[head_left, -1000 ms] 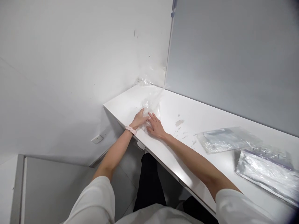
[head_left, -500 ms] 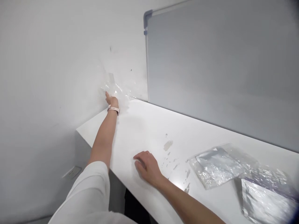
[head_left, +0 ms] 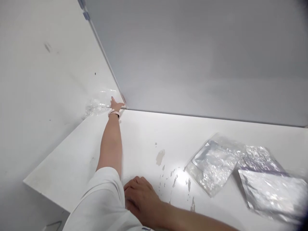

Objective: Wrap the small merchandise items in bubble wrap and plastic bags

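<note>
My left hand reaches far out to the back corner of the table, where the wall meets the board. Its thumb and fingers are spread, and it grips nothing that I can see. Clear crinkled plastic lies against the wall just left of that hand; whether they touch I cannot tell. My right hand rests low on the table's near side, fingers loosely bent and partly hidden by my left sleeve. Nothing shows in it.
A large grey whiteboard stands along the table's back edge. To the right lie a clear plastic bag and a silvery bag with a purple strip. Grey worn patches mark the tabletop.
My view has turned right and down. My left hand has moved right along the wall, from behind the plastic to the corner by the board. The right hand is now nearer my left sleeve.
</note>
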`<act>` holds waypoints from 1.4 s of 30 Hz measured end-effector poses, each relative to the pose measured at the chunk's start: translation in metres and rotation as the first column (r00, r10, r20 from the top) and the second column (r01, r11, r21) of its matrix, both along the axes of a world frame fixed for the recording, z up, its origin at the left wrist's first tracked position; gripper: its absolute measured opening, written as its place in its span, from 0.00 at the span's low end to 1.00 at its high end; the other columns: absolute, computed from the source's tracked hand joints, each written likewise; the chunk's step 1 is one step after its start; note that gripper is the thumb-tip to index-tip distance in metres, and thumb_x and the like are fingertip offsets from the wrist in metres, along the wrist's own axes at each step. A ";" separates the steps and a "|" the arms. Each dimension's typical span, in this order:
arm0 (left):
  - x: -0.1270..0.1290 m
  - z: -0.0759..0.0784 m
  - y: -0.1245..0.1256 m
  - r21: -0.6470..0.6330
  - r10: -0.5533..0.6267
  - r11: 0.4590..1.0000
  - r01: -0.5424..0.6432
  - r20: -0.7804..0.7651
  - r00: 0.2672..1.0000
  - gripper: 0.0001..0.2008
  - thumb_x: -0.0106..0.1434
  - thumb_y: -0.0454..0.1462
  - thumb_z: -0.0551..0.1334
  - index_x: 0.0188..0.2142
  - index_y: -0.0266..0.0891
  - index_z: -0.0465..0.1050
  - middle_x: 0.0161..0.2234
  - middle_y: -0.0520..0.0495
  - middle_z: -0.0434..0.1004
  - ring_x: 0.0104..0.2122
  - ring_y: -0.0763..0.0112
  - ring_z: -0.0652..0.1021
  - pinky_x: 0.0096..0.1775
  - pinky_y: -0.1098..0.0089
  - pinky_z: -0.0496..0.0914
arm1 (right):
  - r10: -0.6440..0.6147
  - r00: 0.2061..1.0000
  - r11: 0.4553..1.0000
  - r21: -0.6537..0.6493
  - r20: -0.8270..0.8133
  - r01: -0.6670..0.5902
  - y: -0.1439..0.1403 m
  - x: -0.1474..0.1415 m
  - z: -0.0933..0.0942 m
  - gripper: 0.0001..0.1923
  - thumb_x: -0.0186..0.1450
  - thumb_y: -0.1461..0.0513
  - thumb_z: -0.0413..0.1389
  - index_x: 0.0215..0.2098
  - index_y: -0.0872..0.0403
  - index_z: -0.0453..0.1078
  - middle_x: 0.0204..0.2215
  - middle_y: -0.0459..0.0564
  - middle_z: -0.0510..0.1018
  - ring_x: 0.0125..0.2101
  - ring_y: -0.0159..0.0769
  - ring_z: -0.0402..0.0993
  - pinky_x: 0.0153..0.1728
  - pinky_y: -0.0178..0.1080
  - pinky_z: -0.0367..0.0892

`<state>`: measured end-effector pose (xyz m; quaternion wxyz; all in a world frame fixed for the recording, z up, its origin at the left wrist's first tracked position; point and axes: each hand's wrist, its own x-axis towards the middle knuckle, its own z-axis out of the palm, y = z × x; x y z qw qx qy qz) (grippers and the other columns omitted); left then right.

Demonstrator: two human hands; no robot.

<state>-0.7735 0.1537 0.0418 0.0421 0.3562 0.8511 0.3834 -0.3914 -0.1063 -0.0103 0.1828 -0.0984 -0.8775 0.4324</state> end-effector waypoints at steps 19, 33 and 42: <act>0.359 0.036 -0.215 -0.469 -0.834 0.490 0.735 -0.007 0.551 0.40 0.65 0.52 0.58 0.71 0.42 0.50 0.73 0.38 0.43 0.71 0.51 0.49 0.67 0.52 0.50 | 0.005 0.998 0.895 0.444 0.057 -0.030 -0.038 0.091 0.002 0.22 0.72 0.58 0.52 0.61 0.60 0.68 0.64 0.60 0.66 0.66 0.45 0.58 0.66 0.47 0.51; 0.492 -0.029 -0.205 -0.534 -0.746 0.608 0.588 -0.128 0.654 0.33 0.67 0.35 0.52 0.71 0.43 0.48 0.72 0.38 0.45 0.71 0.44 0.49 0.64 0.37 0.44 | -0.678 0.734 0.664 0.468 0.048 0.583 -0.033 0.434 -0.013 0.21 0.74 0.55 0.44 0.60 0.50 0.69 0.63 0.55 0.69 0.64 0.45 0.63 0.61 0.51 0.63; 0.435 -0.035 -0.335 -0.421 -0.707 0.684 0.596 -0.184 0.683 0.42 0.55 0.22 0.47 0.66 0.54 0.63 0.68 0.56 0.59 0.69 0.62 0.58 0.67 0.48 0.48 | -0.610 0.792 0.698 0.492 0.025 0.521 -0.008 0.409 -0.020 0.21 0.73 0.54 0.45 0.59 0.50 0.69 0.61 0.55 0.70 0.62 0.48 0.63 0.58 0.52 0.62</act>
